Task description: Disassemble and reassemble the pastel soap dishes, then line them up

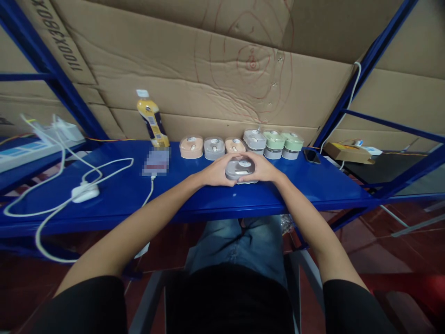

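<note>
Between my hands is a small rounded grey box (239, 169) with a clear lid and a pale label on top, held just above or on the blue tabletop near its front edge. My left hand (218, 170) wraps round its left side. From the right, my right hand (263, 168) grips it, thumb along the front. Something pale shows under the box, mostly hidden. Behind my hands stands a row of similar boxes: a peach one (192, 147), a grey one (214, 149), another peach one (235, 145), and stacked ones with grey (255, 139) and green tops (274, 139).
A yellow drink bottle (152, 120) stands at the back left, behind a blurred flat item (156, 162) with a cable. White cords and a charger (85, 192) lie on the left. A phone (312, 156) lies to the right. Cardboard (174, 69) backs the blue table (194, 199).
</note>
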`<state>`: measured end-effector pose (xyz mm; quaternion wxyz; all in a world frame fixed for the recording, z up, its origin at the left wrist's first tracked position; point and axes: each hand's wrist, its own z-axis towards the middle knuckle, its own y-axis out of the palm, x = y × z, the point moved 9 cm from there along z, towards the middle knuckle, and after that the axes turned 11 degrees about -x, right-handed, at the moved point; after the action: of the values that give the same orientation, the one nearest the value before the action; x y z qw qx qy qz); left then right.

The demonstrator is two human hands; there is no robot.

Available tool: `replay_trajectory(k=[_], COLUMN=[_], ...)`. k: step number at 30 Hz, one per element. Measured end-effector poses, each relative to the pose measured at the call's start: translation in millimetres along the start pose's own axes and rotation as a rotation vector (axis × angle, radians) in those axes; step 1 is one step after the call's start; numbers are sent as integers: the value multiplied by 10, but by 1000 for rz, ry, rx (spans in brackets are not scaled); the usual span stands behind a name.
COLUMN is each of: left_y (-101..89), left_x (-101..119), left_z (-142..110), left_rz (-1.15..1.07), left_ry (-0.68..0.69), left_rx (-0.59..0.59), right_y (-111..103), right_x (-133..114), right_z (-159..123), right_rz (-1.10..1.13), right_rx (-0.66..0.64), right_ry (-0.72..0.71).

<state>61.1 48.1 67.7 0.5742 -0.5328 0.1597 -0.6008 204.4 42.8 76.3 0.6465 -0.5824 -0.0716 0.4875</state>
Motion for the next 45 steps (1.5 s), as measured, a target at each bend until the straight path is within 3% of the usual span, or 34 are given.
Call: replay_trajectory(k=[6,9,14,19,23,27,31,34,37,41,45], left_y=[106,110,190,237,92,-190,-328,-266,-136,27,97], left_x=[-174,-191,-97,-21,-111,-317,-386,-308,-228,-169,-129], left_z=[-15,-44,-96,-81,-85,-177,-243,-221,-172,-101,-58], left_rz=[-78,-71,64,96,77,111,134,101,44,-34,-70], left_ry=[-72,-91,-139,-137,-135,-241,-305,-278,-250,-194,-132], left_rx=[-19,-18,-127,-133,-27,95,127,109,90,64,60], right_y=[-21,-199,-622,-726,-724,-745,-721,-727,-687,-461,-243], right_x=[102,249,688,917,925,1013,1105,993,701,332,141], right_z=[-16,-115,-443,-610,-600,-634,-676,-653,-538,-326,-153], right_rz=[-18,44,79,24,25,10,21,37,74,75,14], right_rx=[-21,9,199,270,277,257,219,252,250,107,16], right_ry=[107,165,365,483,457,498,580,540,357,154,38])
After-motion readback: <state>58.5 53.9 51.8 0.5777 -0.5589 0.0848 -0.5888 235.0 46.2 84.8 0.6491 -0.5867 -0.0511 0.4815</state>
